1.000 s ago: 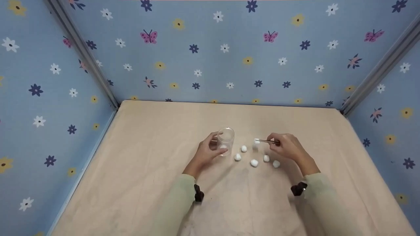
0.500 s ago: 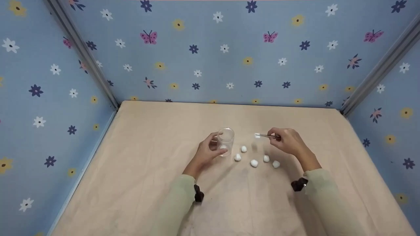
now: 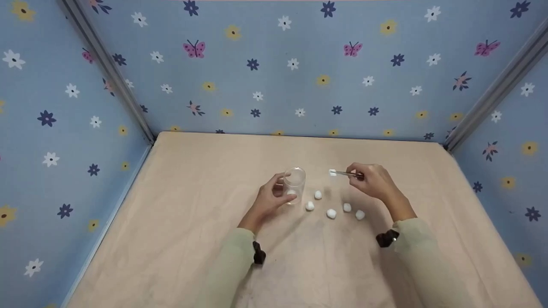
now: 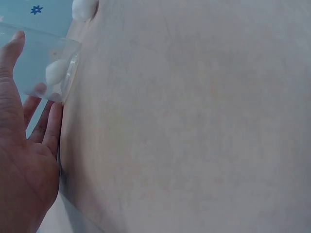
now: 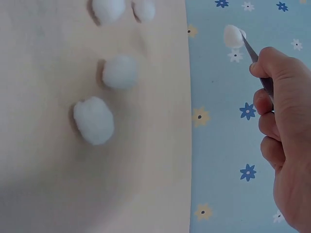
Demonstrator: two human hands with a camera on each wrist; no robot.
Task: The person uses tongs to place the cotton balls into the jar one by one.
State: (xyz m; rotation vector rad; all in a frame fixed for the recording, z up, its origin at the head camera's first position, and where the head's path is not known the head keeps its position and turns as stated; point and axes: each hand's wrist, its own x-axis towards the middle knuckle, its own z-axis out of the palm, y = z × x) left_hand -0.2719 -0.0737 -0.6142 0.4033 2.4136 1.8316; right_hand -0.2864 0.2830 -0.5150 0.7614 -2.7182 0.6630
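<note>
Balls [image 3: 331, 213], white and fluffy like cotton, lie on the desk [image 3: 205, 179]. There are five, in a loose bunch between the two arms. They sit apart from each other, and that likely makes it easy to get at one without bumping the rest.

One more, the held ball [image 3: 332, 173], is up in the air, just past the tips of the right hand's tool. This tool is a pair of tweezers [image 3: 346, 173], and the right hand [image 3: 370, 181] grips it with thumb and curled fingers. The tweezers lie nearly flat and point toward the cup [image 3: 299, 187], maybe so the hand does not block the tips. The tips pinch the held ball, and how hard they squeeze is too small to tell.

The left hand [image 3: 269, 196] grips the cup, thumb on the near side and fingers round the far side. This seems a good way to stop a light cup from tipping or sliding. The cup is clear and seems to stand upright on the desk, with its mouth up. Through its side the inside ball [image 4: 56, 72] shows, down near the bottom.

Behind the desk is a blue wall [image 3: 274, 51] with flowers on it.
</note>
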